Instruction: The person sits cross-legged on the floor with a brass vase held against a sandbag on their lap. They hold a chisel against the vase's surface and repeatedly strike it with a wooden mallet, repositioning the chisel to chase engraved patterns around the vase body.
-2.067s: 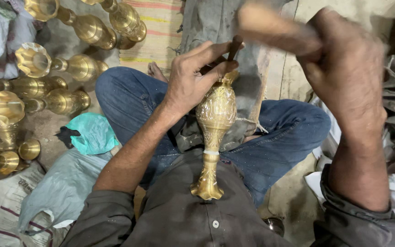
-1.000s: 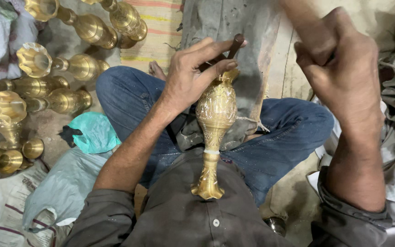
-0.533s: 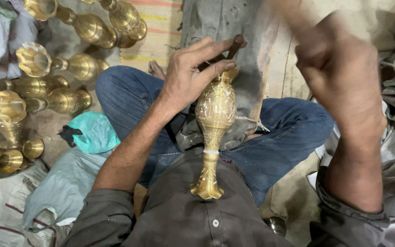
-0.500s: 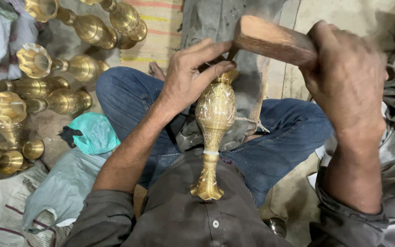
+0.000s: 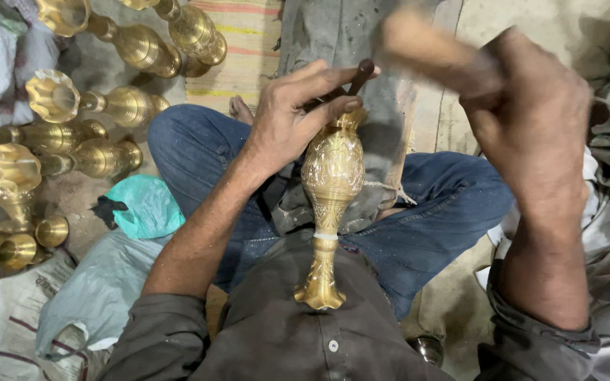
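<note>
left hand [image 5: 287, 123] fingers pinch a dark punch [image 5: 356, 76] against the brass vase [image 5: 332, 173], steadying it; right hand [image 5: 531, 120] fingers wrapped around a blurred wooden mallet [image 5: 425, 49].

place: metalcraft floor workshop | evidence: rows of brass vases [image 5: 118, 106] lying on floor, worn sacks [image 5: 8, 331]

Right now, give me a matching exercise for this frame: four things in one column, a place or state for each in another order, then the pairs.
Things:
1. brass vase
2. wooden mallet
3. teal plastic bag
4. dark punch tool

Places or states:
A. blurred, gripped in the right hand
B. lying on the floor beside the knee
C. propped foot-first against the shirt, over the lap
D. pinched in the left hand at the vase's mouth

Pairs: 1-C, 2-A, 3-B, 4-D
</note>
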Action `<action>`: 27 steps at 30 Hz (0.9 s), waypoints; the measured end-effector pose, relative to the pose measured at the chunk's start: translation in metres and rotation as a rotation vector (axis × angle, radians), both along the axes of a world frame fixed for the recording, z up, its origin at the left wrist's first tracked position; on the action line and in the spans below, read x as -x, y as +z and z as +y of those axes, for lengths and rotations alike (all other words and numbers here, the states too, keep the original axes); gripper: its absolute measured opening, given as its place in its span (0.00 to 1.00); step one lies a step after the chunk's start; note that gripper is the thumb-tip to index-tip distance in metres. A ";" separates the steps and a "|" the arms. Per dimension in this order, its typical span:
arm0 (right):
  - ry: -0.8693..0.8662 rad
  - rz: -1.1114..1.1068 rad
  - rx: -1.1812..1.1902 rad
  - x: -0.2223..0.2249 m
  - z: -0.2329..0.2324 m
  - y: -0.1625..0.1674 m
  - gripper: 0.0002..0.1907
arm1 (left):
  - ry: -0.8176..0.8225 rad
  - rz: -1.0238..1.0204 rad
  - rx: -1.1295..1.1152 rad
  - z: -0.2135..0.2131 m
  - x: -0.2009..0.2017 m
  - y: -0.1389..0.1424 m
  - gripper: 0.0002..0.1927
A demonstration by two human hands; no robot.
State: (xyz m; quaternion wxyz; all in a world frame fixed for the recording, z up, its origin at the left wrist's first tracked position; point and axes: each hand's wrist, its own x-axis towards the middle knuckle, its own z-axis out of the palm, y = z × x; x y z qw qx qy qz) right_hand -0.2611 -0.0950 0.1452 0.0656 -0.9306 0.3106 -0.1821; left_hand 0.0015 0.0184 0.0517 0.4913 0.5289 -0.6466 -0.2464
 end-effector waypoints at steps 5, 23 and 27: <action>0.010 0.016 0.072 0.000 0.003 0.005 0.14 | -0.025 0.020 0.030 0.003 -0.001 0.004 0.18; -0.027 -0.007 0.031 -0.006 0.008 0.010 0.13 | -0.072 0.038 -0.013 0.003 -0.008 0.000 0.16; -0.055 -0.042 -0.126 -0.007 0.008 0.010 0.11 | -0.085 0.061 -0.060 0.003 -0.009 -0.005 0.20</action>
